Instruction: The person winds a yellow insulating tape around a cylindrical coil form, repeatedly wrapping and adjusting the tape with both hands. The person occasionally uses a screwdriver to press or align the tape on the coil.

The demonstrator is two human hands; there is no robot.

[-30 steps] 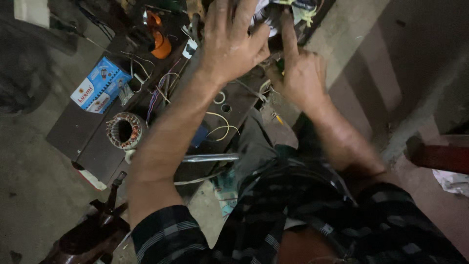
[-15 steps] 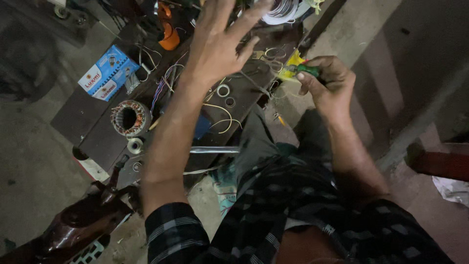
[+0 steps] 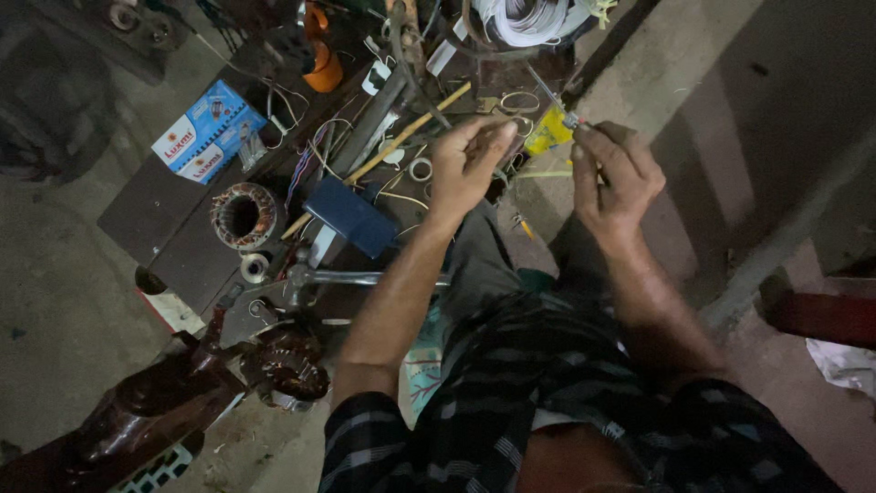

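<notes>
My right hand [image 3: 613, 173] grips a yellow-handled screwdriver [image 3: 558, 128]; my left hand [image 3: 467, 157], pinched shut on nothing visible, has drawn back from the white wire coil [image 3: 529, 18] beyond.

dark plaid shirt, thin light check lines all over, sleeves rolled up past the elbows, both forearms bare, bare hands, left hand [image 3: 465, 160], right hand [image 3: 613, 173], no gloves
</notes>
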